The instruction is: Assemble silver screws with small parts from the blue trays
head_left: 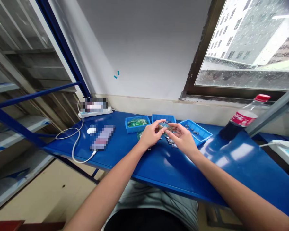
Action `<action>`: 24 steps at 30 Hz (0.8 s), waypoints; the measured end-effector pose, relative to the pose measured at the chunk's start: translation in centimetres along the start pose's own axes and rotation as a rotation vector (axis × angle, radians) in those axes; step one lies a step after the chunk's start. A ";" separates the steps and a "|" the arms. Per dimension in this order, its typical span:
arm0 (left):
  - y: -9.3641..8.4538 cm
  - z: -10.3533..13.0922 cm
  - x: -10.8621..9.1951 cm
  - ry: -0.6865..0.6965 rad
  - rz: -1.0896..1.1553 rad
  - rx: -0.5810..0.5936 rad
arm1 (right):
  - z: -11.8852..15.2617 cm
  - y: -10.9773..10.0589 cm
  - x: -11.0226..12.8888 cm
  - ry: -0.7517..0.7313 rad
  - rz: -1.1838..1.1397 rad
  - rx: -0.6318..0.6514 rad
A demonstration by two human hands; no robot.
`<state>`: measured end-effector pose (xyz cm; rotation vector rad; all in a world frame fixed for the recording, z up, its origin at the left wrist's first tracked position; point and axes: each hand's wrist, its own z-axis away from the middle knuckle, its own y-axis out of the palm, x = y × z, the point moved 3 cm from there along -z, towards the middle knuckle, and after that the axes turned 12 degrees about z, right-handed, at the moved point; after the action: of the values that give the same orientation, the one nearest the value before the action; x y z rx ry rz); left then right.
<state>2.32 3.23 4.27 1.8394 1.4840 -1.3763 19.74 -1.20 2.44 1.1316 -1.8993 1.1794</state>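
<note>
Both hands meet over the blue table, around a small clear, brownish piece. My left hand pinches its left side between thumb and fingers. On its right side, my right hand holds it the same way. Fingers hide part of the piece. Just beneath the hands lie loose metal screws and a green item. Behind them stand a left blue bin with green pieces, a middle blue bin partly covered by the hands, and a right blue bin with a few small metal parts.
A cola bottle stands at the right near a grey metal bar. On the left of the table lie a phone on a white cable, a white round object and a power strip. Wall and window rise behind.
</note>
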 end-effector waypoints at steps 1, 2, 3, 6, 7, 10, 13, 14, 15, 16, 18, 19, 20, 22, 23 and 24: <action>0.1 0.0 0.0 -0.018 0.018 0.004 | 0.0 0.0 -0.1 0.008 -0.002 -0.003; 0.2 0.0 0.1 -0.036 0.033 0.015 | -0.1 -0.1 -0.1 0.014 -0.002 -0.008; 0.3 0.0 0.2 -0.050 0.040 0.032 | -0.1 -0.1 -0.2 0.019 -0.003 -0.015; 0.4 -0.1 0.6 -0.009 -0.002 0.032 | -0.3 -0.2 -0.6 0.032 -0.028 -0.052; 0.3 -0.2 0.7 0.036 -0.032 -0.002 | -0.3 -0.2 -0.8 0.042 -0.036 -0.074; 0.0 -0.2 0.6 0.177 -0.135 -0.061 | -0.5 -0.4 -1.2 0.096 -0.055 -0.142; 0.1 -0.1 0.3 0.244 -0.180 0.042 | -0.5 -0.5 -1.0 0.153 -0.083 -0.104; 0.2 -0.1 0.2 0.256 -0.188 0.087 | -0.4 -0.5 -0.8 0.165 -0.090 -0.073; 0.3 0.0 0.3 0.262 -0.196 0.129 | -0.4 -0.5 -0.6 0.174 -0.092 -0.043; 0.4 0.0 0.3 0.263 -0.203 0.161 | -0.3 -0.4 -0.4 0.178 -0.092 -0.019; 0.6 -0.1 0.6 0.245 -0.214 0.183 | -0.2 -0.3 0.1 0.169 -0.095 0.019; 0.6 -0.1 0.8 0.228 -0.216 0.178 | -0.2 -0.2 0.2 0.157 -0.099 0.034; 0.6 -0.2 1.0 0.209 -0.217 0.166 | -0.2 -0.1 0.3 0.143 -0.096 0.043; 0.4 -0.3 1.1 0.164 -0.200 0.131 | -0.2 -0.1 0.3 0.111 -0.052 0.022; 0.3 -0.3 1.1 0.140 -0.182 0.111 | -0.3 -0.2 0.2 0.093 -0.010 -0.003; 0.2 -0.3 1.0 0.116 -0.159 0.092 | -0.3 -0.3 0.1 0.076 0.038 -0.035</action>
<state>2.61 3.94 3.49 1.9218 1.6837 -1.4548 20.00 -1.06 2.81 1.0220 -1.8833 1.1882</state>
